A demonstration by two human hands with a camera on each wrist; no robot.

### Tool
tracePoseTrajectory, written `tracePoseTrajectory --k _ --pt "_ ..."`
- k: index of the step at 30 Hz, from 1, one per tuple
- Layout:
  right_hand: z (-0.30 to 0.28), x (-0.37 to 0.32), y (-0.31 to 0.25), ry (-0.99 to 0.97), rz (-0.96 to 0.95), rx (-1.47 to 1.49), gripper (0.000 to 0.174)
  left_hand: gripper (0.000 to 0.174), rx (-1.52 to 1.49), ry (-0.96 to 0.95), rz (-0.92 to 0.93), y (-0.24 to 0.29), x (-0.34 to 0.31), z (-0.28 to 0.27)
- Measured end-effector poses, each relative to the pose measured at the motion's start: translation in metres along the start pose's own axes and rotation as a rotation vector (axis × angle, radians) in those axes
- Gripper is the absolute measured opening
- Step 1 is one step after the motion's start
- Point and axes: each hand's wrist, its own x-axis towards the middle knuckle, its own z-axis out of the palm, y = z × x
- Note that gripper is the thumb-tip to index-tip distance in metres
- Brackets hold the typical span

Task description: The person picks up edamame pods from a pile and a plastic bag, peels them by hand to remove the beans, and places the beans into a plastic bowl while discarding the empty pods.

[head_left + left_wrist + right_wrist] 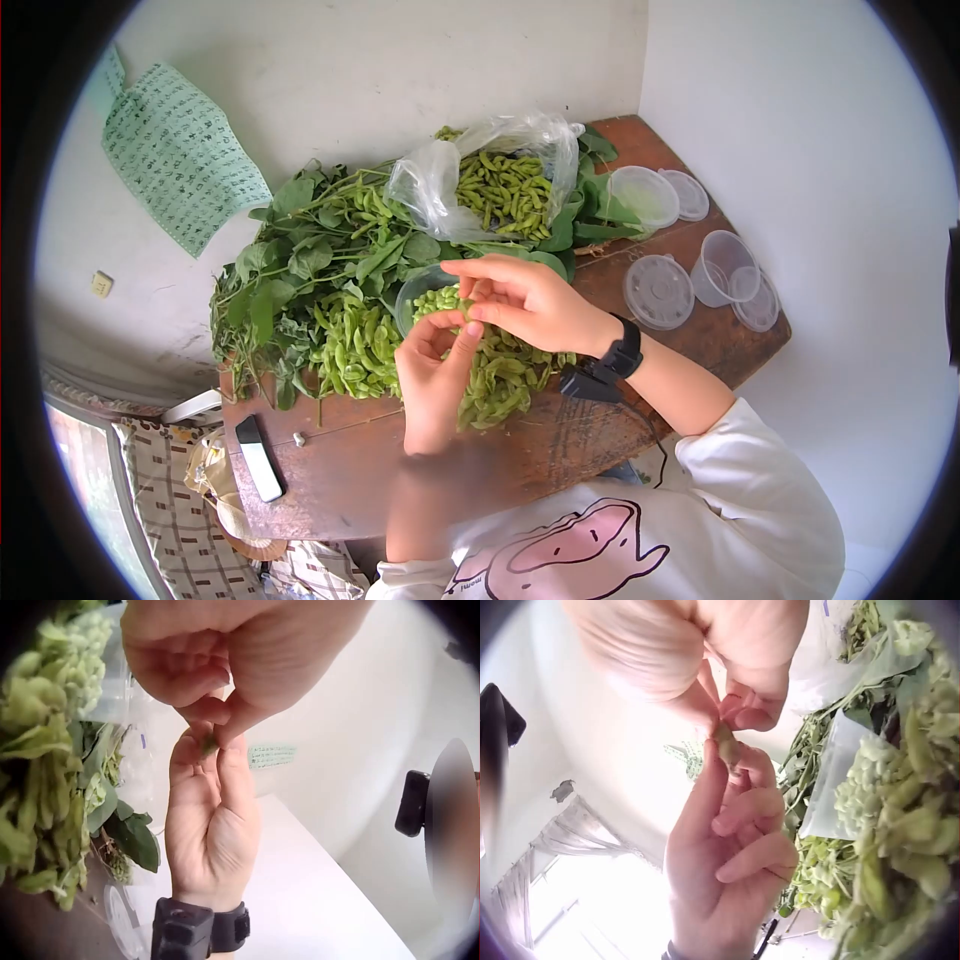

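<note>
Both hands meet over the pile of green soybean pods. Between their fingertips is one small green pod (726,744), mostly covered by the fingers in the head view. The left hand (436,375) pinches it between thumb and fingers from below. From the other side, the right hand (535,300), with a black band at its wrist, pinches it too. Just behind the hands stands a clear plastic tub (403,308) holding pale shelled beans (432,298). Loose pods (505,385) lie under and beside the hands, with more pods (352,345) to the left.
Leafy bean stalks (310,240) cover the table's back left. A plastic bag (428,185) of pods sits behind the tub. Clear cups (725,268) and lids (658,292) stand at the right. A phone (260,460) lies near the left edge of the wooden table (340,480).
</note>
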Motion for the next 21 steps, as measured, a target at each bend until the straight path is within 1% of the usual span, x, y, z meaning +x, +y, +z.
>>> tracePoseTrajectory --k 1,2,3,5,6,7,8,9,10,12,13,15,18,21 --pt "0.001 0.006 -0.001 -0.041 0.058 -0.026 0.050 0.013 0.003 0.003 0.005 -0.001 0.004 -0.003" --pt "0.004 0.011 0.003 -0.001 0.072 -0.030 0.042 0.013 0.022 0.035 0.058 -0.005 0.008 -0.007" --pt "0.006 0.017 0.002 -0.005 0.067 -0.031 0.042 0.013 0.039 0.066 0.111 -0.005 0.012 -0.010" --pt "0.008 0.026 0.001 0.019 0.091 -0.123 0.030 0.013 0.043 0.071 0.120 -0.001 0.017 -0.012" --pt "0.009 0.028 0.000 0.015 0.086 -0.124 0.030 0.013 0.006 0.091 0.099 0.001 0.019 -0.013" --pt "0.010 0.031 0.000 0.042 0.132 -0.101 0.027 0.013 -0.030 0.112 0.077 0.003 0.021 -0.014" --pt "0.012 0.034 0.000 0.069 0.178 -0.078 0.025 0.012 -0.013 0.092 0.103 0.002 0.023 -0.018" --pt "0.012 0.036 0.000 0.097 0.225 -0.056 0.024 0.012 -0.013 0.097 0.107 0.002 0.025 -0.019" --pt "0.013 0.038 0.000 0.093 0.222 -0.055 0.024 0.012 0.011 0.093 0.099 0.002 0.027 -0.020" --pt "0.012 0.039 0.003 0.176 0.209 -0.075 0.022 0.012 0.049 0.105 0.082 0.002 0.030 -0.021" --pt "0.013 0.040 0.006 0.176 0.209 -0.074 0.022 0.012 0.050 0.106 0.082 0.002 0.031 -0.022" --pt "0.013 0.040 0.014 0.222 0.229 -0.123 0.021 0.015 0.184 0.129 0.093 0.000 0.033 -0.024" --pt "0.017 0.037 0.020 0.253 0.204 -0.172 0.019 0.017 0.251 0.162 0.104 -0.008 0.034 -0.025" --pt "0.021 0.036 0.018 0.280 0.244 -0.198 0.019 0.019 0.261 0.193 0.089 -0.014 0.034 -0.028"
